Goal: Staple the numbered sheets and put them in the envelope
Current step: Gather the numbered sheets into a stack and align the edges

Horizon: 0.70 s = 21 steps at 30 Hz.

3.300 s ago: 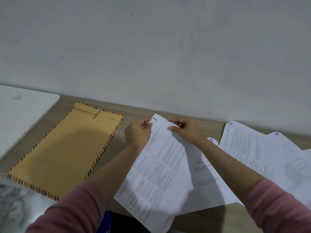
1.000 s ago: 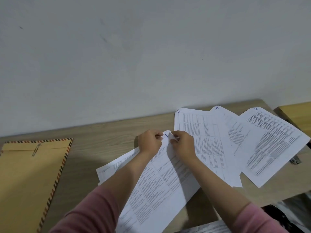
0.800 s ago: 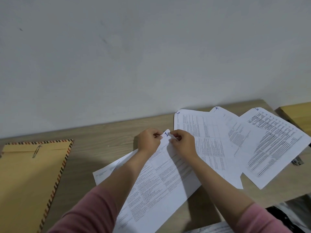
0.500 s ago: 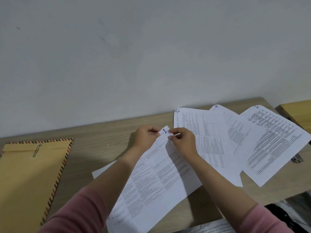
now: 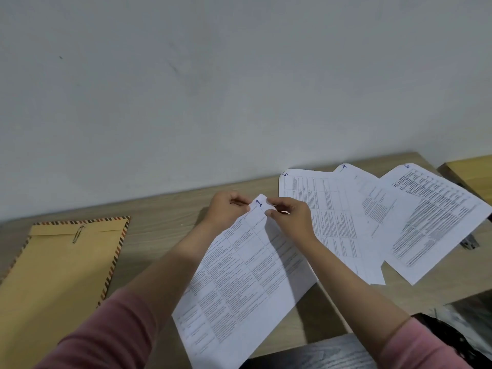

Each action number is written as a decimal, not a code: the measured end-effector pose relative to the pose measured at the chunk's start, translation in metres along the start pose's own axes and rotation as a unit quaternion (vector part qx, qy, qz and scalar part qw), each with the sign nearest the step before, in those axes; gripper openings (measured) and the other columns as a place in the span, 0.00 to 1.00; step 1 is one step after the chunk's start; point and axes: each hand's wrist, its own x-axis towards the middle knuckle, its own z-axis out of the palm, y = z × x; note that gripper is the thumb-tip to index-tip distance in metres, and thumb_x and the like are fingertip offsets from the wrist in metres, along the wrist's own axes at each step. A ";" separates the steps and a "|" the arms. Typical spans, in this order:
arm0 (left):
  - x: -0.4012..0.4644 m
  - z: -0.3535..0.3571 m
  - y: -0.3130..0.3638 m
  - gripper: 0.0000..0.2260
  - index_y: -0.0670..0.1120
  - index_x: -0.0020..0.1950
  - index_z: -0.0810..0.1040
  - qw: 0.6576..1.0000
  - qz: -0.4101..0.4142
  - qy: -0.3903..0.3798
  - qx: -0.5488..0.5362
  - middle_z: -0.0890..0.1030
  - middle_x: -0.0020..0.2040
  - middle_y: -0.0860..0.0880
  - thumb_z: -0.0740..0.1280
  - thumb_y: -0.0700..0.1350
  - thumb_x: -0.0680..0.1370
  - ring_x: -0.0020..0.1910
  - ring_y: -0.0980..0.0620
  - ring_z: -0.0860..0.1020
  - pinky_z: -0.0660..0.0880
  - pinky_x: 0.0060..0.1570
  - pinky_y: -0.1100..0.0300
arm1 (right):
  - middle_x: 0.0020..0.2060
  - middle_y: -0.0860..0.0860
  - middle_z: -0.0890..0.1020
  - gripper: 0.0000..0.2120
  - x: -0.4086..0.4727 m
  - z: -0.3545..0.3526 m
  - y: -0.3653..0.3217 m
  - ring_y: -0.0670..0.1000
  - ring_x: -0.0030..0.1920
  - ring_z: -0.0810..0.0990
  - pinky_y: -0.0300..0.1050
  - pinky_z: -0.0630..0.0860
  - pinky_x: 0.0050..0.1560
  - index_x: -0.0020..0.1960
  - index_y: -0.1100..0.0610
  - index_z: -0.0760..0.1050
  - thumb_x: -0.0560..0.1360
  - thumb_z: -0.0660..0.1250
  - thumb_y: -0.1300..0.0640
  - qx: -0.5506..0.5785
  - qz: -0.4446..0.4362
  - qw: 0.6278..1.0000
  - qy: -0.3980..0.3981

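Both hands pinch the top corner of the sheet marked 1 (image 5: 239, 278), a printed page lying slanted over the desk's front edge. My left hand (image 5: 226, 209) grips left of the number, my right hand (image 5: 287, 217) grips right of it. Whether more sheets lie under it I cannot tell. Sheets marked 5 (image 5: 327, 217), 4 (image 5: 372, 203) and 6 (image 5: 436, 219) lie fanned out to the right. The brown envelope (image 5: 61, 270) with a striped border and a paper clip lies flat at the left. A dark metal object (image 5: 470, 243), perhaps the stapler, peeks from under sheet 6.
The wooden desk (image 5: 165, 225) runs along a plain grey wall. A yellowish wooden surface (image 5: 471, 174) stands at the far right. Dark and patterned things (image 5: 458, 336) lie below the desk's front edge.
Over the last second sheet 1 has slid slightly up and left, covering the sheet that showed under its left side. Earlier still, the view turned right away from the envelope.
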 end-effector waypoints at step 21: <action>-0.035 0.000 0.011 0.08 0.49 0.49 0.82 0.992 0.119 0.016 0.047 0.81 0.43 0.56 0.68 0.37 0.75 0.44 0.56 0.79 0.75 0.49 0.62 | 0.49 0.51 0.83 0.15 -0.043 0.005 -0.014 0.49 0.46 0.80 0.40 0.75 0.50 0.58 0.56 0.79 0.72 0.69 0.63 -0.019 -0.054 0.996 0.063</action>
